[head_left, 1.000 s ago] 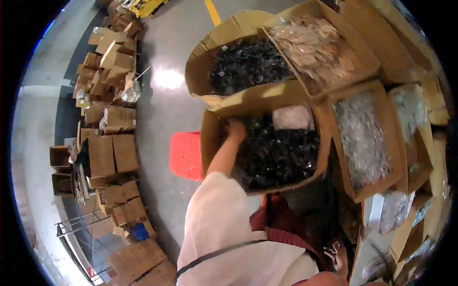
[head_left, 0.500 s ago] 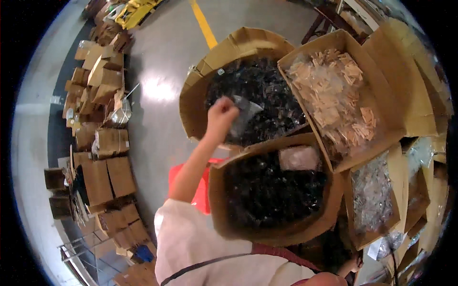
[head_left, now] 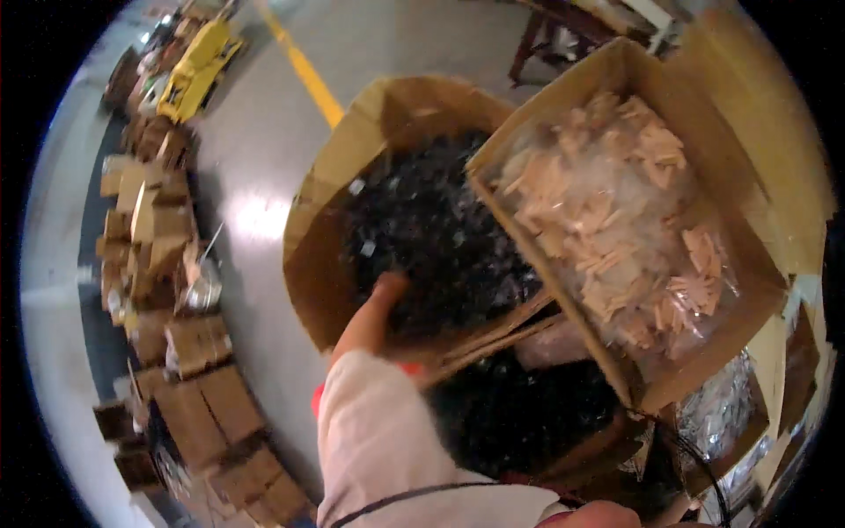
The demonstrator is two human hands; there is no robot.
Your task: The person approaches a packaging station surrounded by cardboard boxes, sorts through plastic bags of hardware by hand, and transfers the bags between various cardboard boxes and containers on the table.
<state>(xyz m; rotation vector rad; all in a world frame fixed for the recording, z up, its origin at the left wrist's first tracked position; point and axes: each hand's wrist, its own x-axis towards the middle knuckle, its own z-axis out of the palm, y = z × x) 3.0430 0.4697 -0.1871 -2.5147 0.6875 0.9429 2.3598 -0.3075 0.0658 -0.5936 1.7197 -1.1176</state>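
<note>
While the left hand [head_left: 390,286] is down in a cardboard box [head_left: 319,242], at the seven o'clock side of its black pieces [head_left: 449,242], its fingers blur against them, so whether it grasps any or is loose I cannot tell. From that hand, a second box [head_left: 738,207] with tan pieces [head_left: 607,229] sits toward three o'clock, and a third box [head_left: 603,447], also holding dark pieces [head_left: 528,414], between four and five. The right hand [head_left: 678,509] is a small patch between four and five of the view, its grip unreadable.
</note>
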